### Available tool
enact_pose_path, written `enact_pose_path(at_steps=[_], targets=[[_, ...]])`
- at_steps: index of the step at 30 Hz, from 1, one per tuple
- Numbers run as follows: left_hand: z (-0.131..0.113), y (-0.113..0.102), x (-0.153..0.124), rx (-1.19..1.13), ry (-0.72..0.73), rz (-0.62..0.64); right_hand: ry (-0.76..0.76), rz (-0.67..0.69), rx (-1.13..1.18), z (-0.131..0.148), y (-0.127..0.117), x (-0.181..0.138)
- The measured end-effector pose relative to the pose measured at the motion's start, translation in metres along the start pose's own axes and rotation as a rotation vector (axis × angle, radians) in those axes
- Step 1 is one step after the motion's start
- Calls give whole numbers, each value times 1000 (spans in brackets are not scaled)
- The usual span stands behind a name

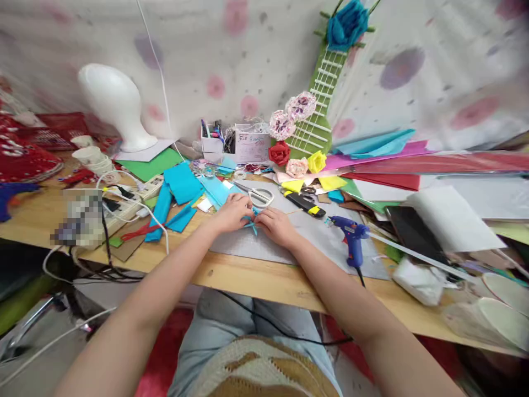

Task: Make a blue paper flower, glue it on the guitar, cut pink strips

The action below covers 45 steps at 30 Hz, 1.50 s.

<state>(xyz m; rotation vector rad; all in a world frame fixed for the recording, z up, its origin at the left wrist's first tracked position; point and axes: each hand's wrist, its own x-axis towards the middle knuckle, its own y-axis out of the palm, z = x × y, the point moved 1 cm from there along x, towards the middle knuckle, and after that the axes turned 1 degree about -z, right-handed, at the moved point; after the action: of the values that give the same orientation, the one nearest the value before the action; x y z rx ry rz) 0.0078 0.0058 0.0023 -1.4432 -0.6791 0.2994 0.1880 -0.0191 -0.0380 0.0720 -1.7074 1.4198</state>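
Observation:
My left hand [235, 213] and my right hand [276, 225] meet over a grey cutting mat [239, 242]. Both are closed, pinching a small piece of blue crepe paper [254, 227] between the fingertips. A thin wooden stick [294, 212] pokes out just beyond my right hand; whether the fingers grip it I cannot tell. Directly behind the hands lie white-handled scissors [264, 197]. A black and yellow utility knife [303, 203] rests farther right, and a blue glue gun [352, 238] with a long glue stick lies right of my right forearm.
Blue paper pieces [183, 183] and a power strip [124, 209] with cables are on the left. A white foam head [118, 105] stands behind them. A green guitar-shaped decoration with paper flowers [320, 105] leans at the back. Right are a phone [415, 231] and cups [502, 320].

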Motion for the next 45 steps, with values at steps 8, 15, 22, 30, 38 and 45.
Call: enact_pose_path(at_steps=[8,15,22,30,38,45], targets=[[-6,-5,14,134,66,-29,82,69,53,-1,3,-2],[-13,2,10,31,-85,-188,241,90,-8,-4,1,-2],[-21,28,-15,-130,-244,-292,295,116,42,-6,1,-4],[-17,37,-18,-47,-288,-422,248,120,17,-8,4,-4],[-19,37,-21,13,-252,-473,259,119,2,-5,4,-3],[-19,35,-23,57,-215,-446,274,129,31,-5,6,-2]])
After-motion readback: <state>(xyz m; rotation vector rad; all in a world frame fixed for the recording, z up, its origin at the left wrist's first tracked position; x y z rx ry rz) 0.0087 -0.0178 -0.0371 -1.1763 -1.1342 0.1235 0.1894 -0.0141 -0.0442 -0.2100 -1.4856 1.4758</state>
